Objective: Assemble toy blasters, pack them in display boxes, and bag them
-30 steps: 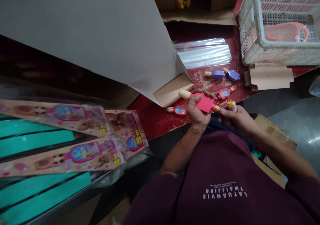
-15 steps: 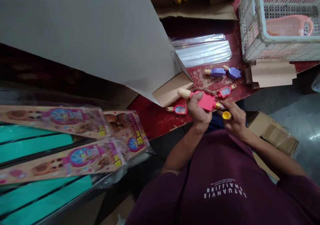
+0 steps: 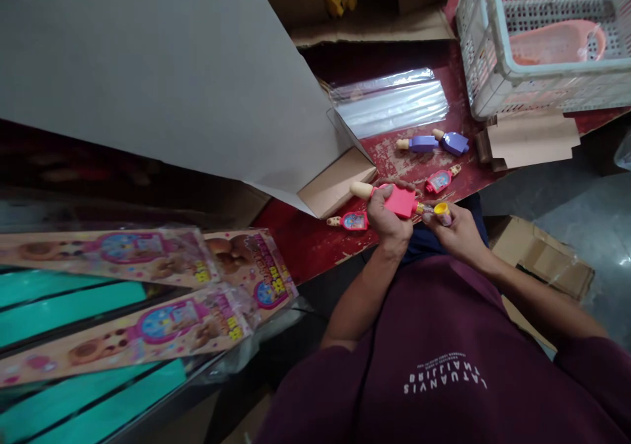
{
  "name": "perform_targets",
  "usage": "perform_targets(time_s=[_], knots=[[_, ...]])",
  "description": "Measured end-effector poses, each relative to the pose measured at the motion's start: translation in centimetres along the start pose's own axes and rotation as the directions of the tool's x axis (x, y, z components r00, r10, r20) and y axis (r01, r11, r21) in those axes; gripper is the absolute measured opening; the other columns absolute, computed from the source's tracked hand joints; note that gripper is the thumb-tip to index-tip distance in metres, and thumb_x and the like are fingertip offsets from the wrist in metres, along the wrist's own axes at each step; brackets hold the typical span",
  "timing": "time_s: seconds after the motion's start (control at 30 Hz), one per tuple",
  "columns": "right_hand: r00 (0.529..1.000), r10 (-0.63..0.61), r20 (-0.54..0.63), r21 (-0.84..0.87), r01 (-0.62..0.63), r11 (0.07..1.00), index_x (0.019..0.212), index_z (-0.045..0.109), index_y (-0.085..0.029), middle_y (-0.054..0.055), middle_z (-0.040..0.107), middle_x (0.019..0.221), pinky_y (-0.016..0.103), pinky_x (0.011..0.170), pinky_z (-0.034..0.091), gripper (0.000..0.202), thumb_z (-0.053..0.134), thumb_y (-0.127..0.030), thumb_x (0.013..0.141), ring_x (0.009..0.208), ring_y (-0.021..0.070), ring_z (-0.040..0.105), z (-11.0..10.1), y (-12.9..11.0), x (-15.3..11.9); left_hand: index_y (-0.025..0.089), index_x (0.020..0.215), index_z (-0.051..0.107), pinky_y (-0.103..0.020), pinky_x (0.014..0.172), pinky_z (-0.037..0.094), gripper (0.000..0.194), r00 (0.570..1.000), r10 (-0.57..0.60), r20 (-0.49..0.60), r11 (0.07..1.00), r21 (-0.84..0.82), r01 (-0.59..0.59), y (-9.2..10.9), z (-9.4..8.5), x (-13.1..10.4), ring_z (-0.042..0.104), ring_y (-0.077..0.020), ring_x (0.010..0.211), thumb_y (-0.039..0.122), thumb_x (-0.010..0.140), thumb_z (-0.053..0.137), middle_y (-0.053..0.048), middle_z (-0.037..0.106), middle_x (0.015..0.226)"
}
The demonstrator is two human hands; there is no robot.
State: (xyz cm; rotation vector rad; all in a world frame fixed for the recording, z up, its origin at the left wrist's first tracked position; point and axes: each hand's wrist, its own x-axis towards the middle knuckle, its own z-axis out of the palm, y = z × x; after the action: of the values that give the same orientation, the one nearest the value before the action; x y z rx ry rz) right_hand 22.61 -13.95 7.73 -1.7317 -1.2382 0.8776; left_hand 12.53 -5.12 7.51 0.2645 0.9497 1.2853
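My left hand [image 3: 388, 219] is closed around a pink paddle-shaped plastic toy [image 3: 401, 202] with a rounded cream-coloured end [image 3: 361, 190], its thumb lying on the flat pink body. A narrow gold-and-clear piece [image 3: 422, 208] sticks out of the toy's right end, where the fingers of my right hand [image 3: 456, 227] meet it. My right hand also grips a small patterned tube with a yellow rim [image 3: 442, 212]. Two similar pink toys with picture faces lie close by, one left [image 3: 353, 221] and one right [image 3: 438, 181] of my left hand. Beyond are two purple toys [image 3: 422, 144].
Clear plastic bags [image 3: 394, 105] lie on the red table [image 3: 290, 243]. A white crate [image 3: 542, 72] holding a pink object [image 3: 557, 41] stands at right, by folded cardboard [image 3: 535, 140]. A large grey-white box [image 3: 197, 69] rises at left, above printed packages [image 3: 167, 253].
My right hand has tilted the small yellow-rimmed tube and shifted it slightly up and left. My left hand keeps hold of the pink toy. The view has shifted a little.
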Motion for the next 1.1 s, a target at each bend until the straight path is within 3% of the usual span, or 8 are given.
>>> perform_targets(time_s=[0.17,0.37,0.57,0.67,0.73,0.9,1.0,1.1], knots=[[0.875,-0.481,-0.054,-0.383,0.426,0.819,0.134,0.063,-0.014,0.013,0.067,0.1,0.034,0.075,0.056,0.045,0.053,-0.025,0.092,0.088,0.0227,0.066,1.3,3.6,-0.5,0.019,0.075,0.053,-0.028,0.068,0.05,0.008,0.999,0.014,-0.029,1.0,-0.003,-0.014,-0.3,0.3,-0.3,0.061,-0.0138,0.058,0.02,0.068,0.055,0.002,0.057,0.063],[0.854,-0.5,-0.141,-0.376,0.421,0.825,0.134,0.063,-0.017,0.013,0.069,0.103,0.033,0.076,0.057,0.043,0.054,-0.026,0.092,0.088,0.0219,0.068,1.8,4.3,-1.0,0.019,0.078,0.055,-0.029,0.066,0.051,0.011,0.996,-0.082,0.035,0.996,-0.028,0.083,-0.6,0.1,-0.3,0.061,-0.0148,0.059,0.021,0.067,0.055,0.001,0.059,0.065],[0.997,0.043,-0.067,0.151,-0.032,0.988,0.095,0.072,-0.017,0.006,0.067,0.081,0.03,0.064,0.05,0.032,0.069,-0.047,0.085,0.067,0.016,0.059,0.4,1.7,-1.0,0.021,0.08,0.053,-0.032,0.071,0.053,0.015,0.99,-0.07,0.124,0.995,0.084,0.06,-1.1,-0.4,-0.8,0.062,-0.0166,0.062,0.029,0.069,0.058,0.001,0.057,0.067],[0.865,0.365,0.345,0.368,-0.483,0.795,0.084,0.066,-0.015,0.002,0.058,0.067,0.025,0.046,0.034,0.044,0.069,-0.059,0.081,0.048,0.0085,0.037,-0.8,1.0,-0.6,0.021,0.079,0.052,-0.035,0.074,0.054,0.019,0.975,-0.099,0.197,0.99,0.119,0.077,-1.2,-0.6,-0.9,0.062,-0.0168,0.062,0.029,0.064,0.062,0.001,0.058,0.066],[0.849,0.358,0.39,0.344,-0.495,0.798,0.088,0.066,-0.015,0.004,0.061,0.072,0.026,0.047,0.037,0.042,0.068,-0.056,0.082,0.05,0.0097,0.04,-1.0,1.1,-0.7,0.021,0.079,0.053,-0.035,0.074,0.055,0.021,0.973,-0.124,0.194,0.987,0.124,0.101,-1.1,-0.8,-0.7,0.062,-0.0166,0.063,0.029,0.063,0.064,0.001,0.059,0.066],[0.996,-0.048,-0.077,0.001,0.049,0.999,0.107,0.07,-0.018,0.013,0.069,0.105,0.04,0.086,0.052,0.034,0.07,-0.04,0.081,0.095,0.0245,0.062,1.0,2.7,-1.9,0.02,0.076,0.053,-0.03,0.068,0.054,0.018,0.99,-0.136,0.048,0.985,0.115,0.129,-1.1,-1.6,0.5,0.063,-0.0152,0.062,0.029,0.066,0.063,0.001,0.06,0.065],[0.984,0.18,-0.007,0.259,-0.172,0.951,0.094,0.07,-0.018,0.007,0.069,0.084,0.032,0.066,0.05,0.031,0.072,-0.046,0.082,0.073,0.0184,0.059,2.0,3.2,-2.4,0.019,0.076,0.054,-0.031,0.067,0.055,0.02,0.981,-0.185,0.066,0.977,0.119,0.176,-1.2,-2.5,0.7,0.063,-0.0154,0.06,0.027,0.062,0.066,0.001,0.06,0.064],[0.813,0.468,0.347,0.569,-0.579,0.584,0.085,0.064,-0.017,0.004,0.065,0.072,0.024,0.046,0.033,0.043,0.078,-0.056,0.074,0.052,0.0102,0.046,2.3,3.1,-2.3,0.018,0.078,0.056,-0.03,0.066,0.055,0.023,0.957,-0.275,0.094,0.957,0.124,0.263,-1.2,-3.5,0.8,0.063,-0.0153,0.06,0.027,0.06,0.069,0.002,0.061,0.065]])
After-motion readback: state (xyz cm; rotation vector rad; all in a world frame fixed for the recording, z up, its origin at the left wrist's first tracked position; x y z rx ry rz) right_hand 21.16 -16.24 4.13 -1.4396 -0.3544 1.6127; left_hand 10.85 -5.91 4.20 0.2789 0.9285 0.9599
